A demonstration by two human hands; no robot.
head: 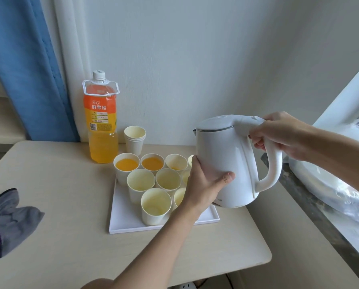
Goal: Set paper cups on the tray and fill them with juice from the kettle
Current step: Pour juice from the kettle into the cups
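Note:
A white kettle (224, 161) hangs above the right side of the white tray (128, 222), its spout pointing left. My right hand (283, 134) grips its handle. My left hand (205, 180) lies flat against the kettle's side, fingers straight. Several paper cups stand on the tray. The two back-left cups (126, 164) (152, 163) hold orange juice, a third back cup (176, 161) has a little at the bottom, and the nearer cups (156, 202) look empty. The kettle and my left hand hide cups on the tray's right side.
An orange juice bottle (101, 122) stands at the back of the table beside a stack of spare paper cups (134, 138). A grey and purple cloth (5, 222) lies at the left edge. A windowsill with a plastic bag (341, 184) runs along the right.

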